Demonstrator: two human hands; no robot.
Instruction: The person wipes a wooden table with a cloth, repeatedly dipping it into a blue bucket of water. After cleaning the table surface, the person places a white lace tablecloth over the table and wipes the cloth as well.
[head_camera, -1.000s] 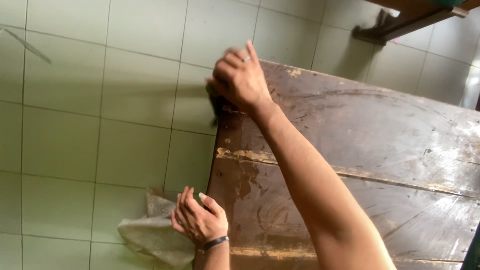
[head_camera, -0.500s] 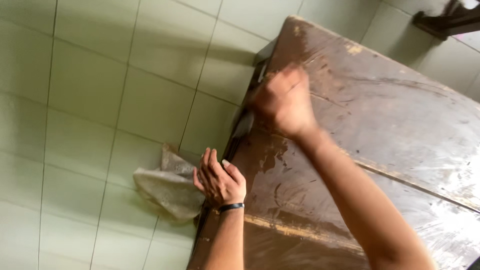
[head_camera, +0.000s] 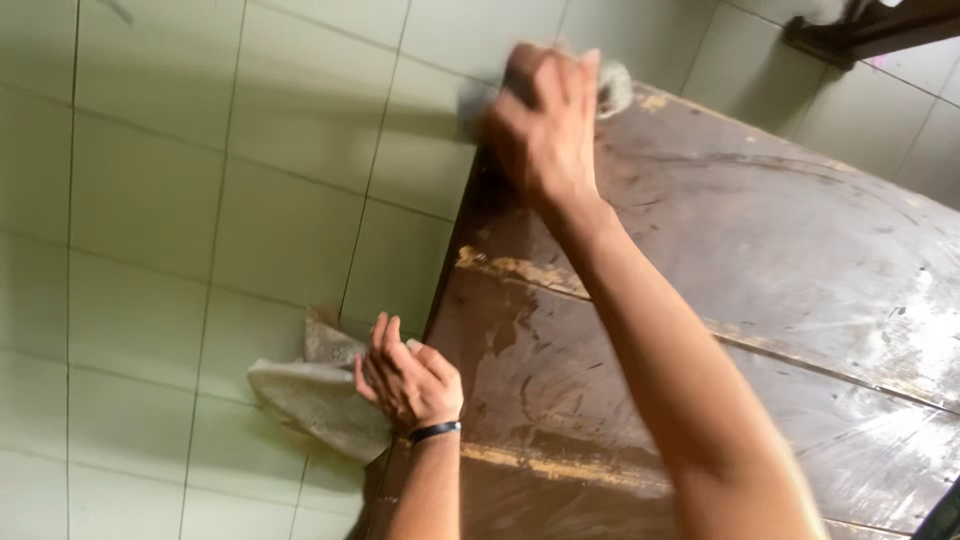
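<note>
The right hand (head_camera: 545, 125) is lying on the far corner of the table (head_camera: 760, 280), a pad (head_camera: 612, 85) showing just beyond it. The left hand (head_camera: 408, 380) is sitting at the table's near left edge, with a rag (head_camera: 315, 395) hanging to its left. Tiled floor (head_camera: 150, 200) is lying left of both hands.

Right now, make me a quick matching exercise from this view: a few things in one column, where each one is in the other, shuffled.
Things:
1 left hand
2 right hand
3 grey cloth
4 black wristband

Places:
A far corner of the wooden tabletop
B hanging past the table's near edge
C left wrist
D gripping the near table edge

Pairs: 1-D, 2-A, 3-B, 4-C
</note>
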